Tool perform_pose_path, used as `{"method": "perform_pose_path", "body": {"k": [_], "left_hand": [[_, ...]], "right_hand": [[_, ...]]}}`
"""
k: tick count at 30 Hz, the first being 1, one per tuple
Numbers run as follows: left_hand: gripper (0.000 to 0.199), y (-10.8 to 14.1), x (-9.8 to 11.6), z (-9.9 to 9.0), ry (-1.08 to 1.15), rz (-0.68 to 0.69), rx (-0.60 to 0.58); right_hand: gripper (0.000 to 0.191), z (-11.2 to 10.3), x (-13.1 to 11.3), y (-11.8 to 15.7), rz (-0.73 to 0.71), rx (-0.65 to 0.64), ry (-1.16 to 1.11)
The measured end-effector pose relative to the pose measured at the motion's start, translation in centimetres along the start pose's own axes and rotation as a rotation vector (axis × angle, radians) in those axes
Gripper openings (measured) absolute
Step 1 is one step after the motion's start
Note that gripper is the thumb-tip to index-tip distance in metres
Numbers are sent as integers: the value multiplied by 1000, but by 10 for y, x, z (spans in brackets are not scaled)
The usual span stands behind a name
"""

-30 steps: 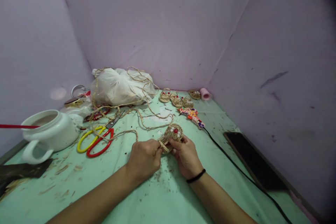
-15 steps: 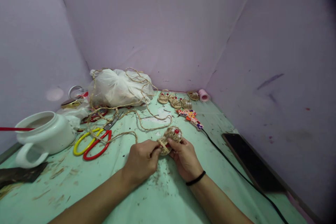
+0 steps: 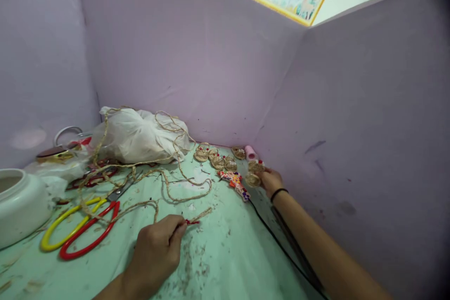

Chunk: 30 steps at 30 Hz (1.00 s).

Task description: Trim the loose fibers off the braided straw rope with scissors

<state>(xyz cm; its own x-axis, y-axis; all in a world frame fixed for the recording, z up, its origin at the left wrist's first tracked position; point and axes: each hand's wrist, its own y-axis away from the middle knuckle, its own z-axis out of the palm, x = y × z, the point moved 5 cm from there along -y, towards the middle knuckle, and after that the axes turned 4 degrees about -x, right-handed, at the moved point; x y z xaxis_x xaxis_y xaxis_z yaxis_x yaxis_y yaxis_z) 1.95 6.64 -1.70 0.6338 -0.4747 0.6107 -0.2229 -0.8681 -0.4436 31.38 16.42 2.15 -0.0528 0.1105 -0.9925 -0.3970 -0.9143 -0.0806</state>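
Note:
My right hand [image 3: 272, 181] reaches to the far right of the table, its fingers closed on a small woven straw slipper [image 3: 253, 178] with a red bead. Close by it lie several similar woven straw pieces [image 3: 218, 162] with red and white beads, and a pink spool [image 3: 250, 153]. Nearer the front, my left hand [image 3: 158, 251] pinches red thread [image 3: 192, 222] together with the frayed end of a braided straw cord [image 3: 202, 214]. That cord winds back across the table over the scissors [image 3: 89, 229], which have one yellow and one red handle.
A tied white plastic bag [image 3: 140, 136] rests against the back wall. At the left stands a white pot [image 3: 23, 206]. A floral-patterned tool [image 3: 235, 185] lies mid-table, its black cord [image 3: 277, 241] running toward the front right. Purple walls [image 3: 197, 65] enclose the green tabletop.
My right hand has carried the straw slipper away from my left hand, toward the back right. My left hand now holds only thread and cord end. The view has tilted up and turned right.

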Motion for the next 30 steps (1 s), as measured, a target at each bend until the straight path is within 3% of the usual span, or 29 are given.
{"method": "perform_pose_path", "body": {"k": [4, 6, 8, 10, 12, 15, 17, 20, 26, 30], "left_hand": [[21, -3, -4, 3, 93, -88, -59], [23, -6, -8, 4, 157, -180, -74], [23, -8, -11, 5, 215, -263, -75], [21, -10, -11, 5, 245, -285, -88], [20, -10, -8, 6, 260, -242, -123], [21, -6, 2, 4, 255, -111, -167], [20, -4, 9, 1, 232, -23, -185], [20, -2, 14, -1, 185, 44, -211], [18, -6, 3, 0, 154, -69, -222], [17, -9, 0, 0, 107, -94, -225]], "right_hand": [[16, -21, -37, -37, -10, 146, 204], [22, -18, -48, -35, -35, 184, 267], [28, -5, -53, -15, -73, 161, 288], [19, 20, -50, 23, -101, 19, 270], [17, 58, -43, 72, -156, -326, 247], [15, 89, -27, 131, -252, -479, 281], [16, 99, -6, 149, -209, -592, 342], [10, 102, 24, 152, -78, -710, 407], [18, 94, 48, 138, 191, -526, 81], [20, 95, 53, 138, 282, -482, -86]]}}
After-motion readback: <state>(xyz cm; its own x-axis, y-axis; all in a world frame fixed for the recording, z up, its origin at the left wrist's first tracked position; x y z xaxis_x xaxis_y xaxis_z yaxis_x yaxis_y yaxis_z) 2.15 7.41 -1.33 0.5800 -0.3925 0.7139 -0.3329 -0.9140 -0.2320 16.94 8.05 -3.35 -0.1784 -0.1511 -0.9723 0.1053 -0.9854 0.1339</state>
